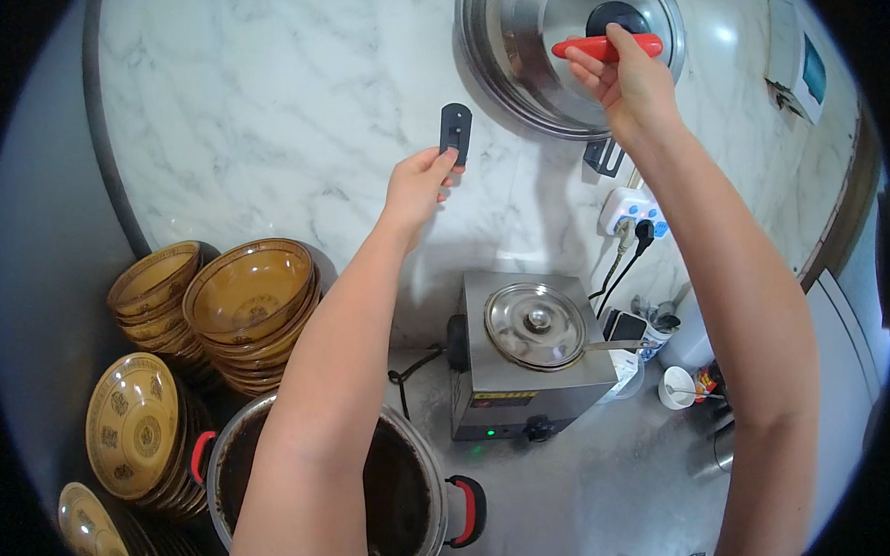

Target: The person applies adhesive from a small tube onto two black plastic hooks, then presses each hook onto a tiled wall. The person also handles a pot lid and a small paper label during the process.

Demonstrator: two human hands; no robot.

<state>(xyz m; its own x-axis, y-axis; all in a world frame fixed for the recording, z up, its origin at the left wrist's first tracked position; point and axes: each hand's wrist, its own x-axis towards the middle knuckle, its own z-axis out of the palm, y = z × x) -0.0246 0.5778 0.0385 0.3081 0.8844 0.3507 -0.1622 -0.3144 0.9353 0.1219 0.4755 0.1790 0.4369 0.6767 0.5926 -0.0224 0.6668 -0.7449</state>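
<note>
My right hand (633, 80) grips the red handle (646, 46) of a large stainless-steel pot lid (515, 70). The handle sits on a round black base (612, 15), and the lid is up against the marbled wall. To its left, my left hand (421, 179) pinches the lower end of a dark flat bracket (455, 123), thumb in front; I cannot tell whether it is fixed to the wall. A second dark slotted bracket (604, 158) is at the lid's lower edge. Below my left forearm stands an uncovered pot (437, 484) with dark liquid, partly hidden by the arm.
Stacks of brown patterned bowls (248, 292) stand at left. A lidded metal countertop warmer (534, 407) shows a green light. Cords run from a power strip (632, 205) beside it. A spoon holder (656, 337) and a white cup (675, 387) are at right. A box (798, 67) hangs on the wall.
</note>
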